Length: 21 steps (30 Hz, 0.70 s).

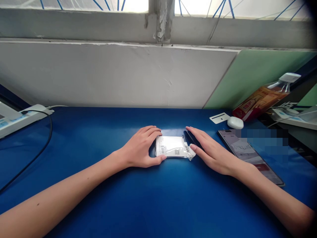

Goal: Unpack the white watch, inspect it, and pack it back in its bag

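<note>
A small white sealed packet [173,147] with printed labels lies flat on the blue table [158,198] in the middle of the view. My left hand [142,147] cups the packet's left end, fingers over the far edge and thumb against the near edge. My right hand [210,152] rests flat at the packet's right end, thumb touching its crinkled corner. A dark slim object [187,135] lies on the table under my right fingertips, mostly hidden.
A smartphone [250,155] with a lit screen lies to the right of my right hand. Behind it sit a white oval case [235,122], a white card [219,118] and a tilted bottle [266,96]. A white power strip [24,117] with a black cable [37,152] is at left.
</note>
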Tool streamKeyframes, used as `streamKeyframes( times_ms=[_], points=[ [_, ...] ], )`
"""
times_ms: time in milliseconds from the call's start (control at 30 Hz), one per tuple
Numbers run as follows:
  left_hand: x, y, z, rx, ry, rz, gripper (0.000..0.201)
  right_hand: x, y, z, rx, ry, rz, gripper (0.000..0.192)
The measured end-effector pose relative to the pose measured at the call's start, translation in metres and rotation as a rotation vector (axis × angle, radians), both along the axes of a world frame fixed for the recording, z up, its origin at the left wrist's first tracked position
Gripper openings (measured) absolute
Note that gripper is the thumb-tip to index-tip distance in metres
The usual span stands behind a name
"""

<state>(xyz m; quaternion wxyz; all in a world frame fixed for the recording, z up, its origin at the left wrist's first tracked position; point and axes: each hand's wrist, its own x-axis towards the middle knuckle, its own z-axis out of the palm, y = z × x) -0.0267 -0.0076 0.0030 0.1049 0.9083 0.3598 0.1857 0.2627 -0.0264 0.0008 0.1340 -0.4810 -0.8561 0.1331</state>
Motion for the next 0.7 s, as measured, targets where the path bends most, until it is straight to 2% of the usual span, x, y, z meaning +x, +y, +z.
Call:
streamKeyframes(
  times_ms=[200,400,533,700],
  points=[
    [0.000,0.000,0.001,-0.049,0.072,0.005,0.069,-0.005,0.000,0.000,-0.004,0.123,-0.025,0.052],
    [0.008,-0.005,-0.001,-0.103,0.107,0.037,0.069,-0.017,-0.006,0.002,0.009,0.079,0.035,0.055],
    [0.012,-0.007,-0.006,-0.071,0.098,0.045,0.069,-0.028,-0.007,-0.002,0.067,0.068,-0.039,0.059],
    [0.011,-0.006,-0.006,-0.062,0.063,0.045,0.065,-0.034,-0.009,-0.006,0.123,0.082,-0.027,0.042]
  ],
)
